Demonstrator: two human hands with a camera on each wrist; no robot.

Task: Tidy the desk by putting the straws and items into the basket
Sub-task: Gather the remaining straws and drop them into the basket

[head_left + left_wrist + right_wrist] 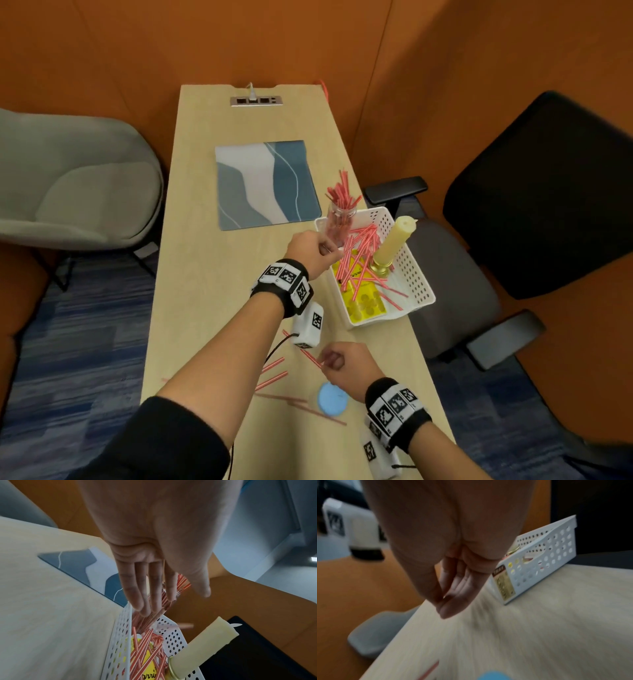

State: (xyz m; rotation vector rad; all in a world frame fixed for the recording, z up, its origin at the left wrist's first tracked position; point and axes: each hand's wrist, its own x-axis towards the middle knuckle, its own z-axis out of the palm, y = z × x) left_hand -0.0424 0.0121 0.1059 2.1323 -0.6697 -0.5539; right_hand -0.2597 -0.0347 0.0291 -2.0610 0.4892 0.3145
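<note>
A white perforated basket [421,284] [128,628] [553,550] stands at the desk's right edge. It holds several red-striped straws [359,253] [145,646], a yellow packet [366,305] and a cream candle [394,240] [214,638] in a gold holder. A glass jar of straws [339,219] stands at its far left corner. My left hand [313,248] [173,599] hovers over the left rim, fingers straight, holding nothing. My right hand [337,361] [443,605] is near the front, thumb against fingertips. One straw [310,356] ends at those fingers, but none shows between them.
Loose straws [274,365] [429,672] and a blue round disc [332,399] [496,675] lie on the near desk. A blue-and-white mat [263,185] sits farther back, a socket strip [257,101] beyond it. A grey chair [78,185] is left, a black office chair [548,192] right.
</note>
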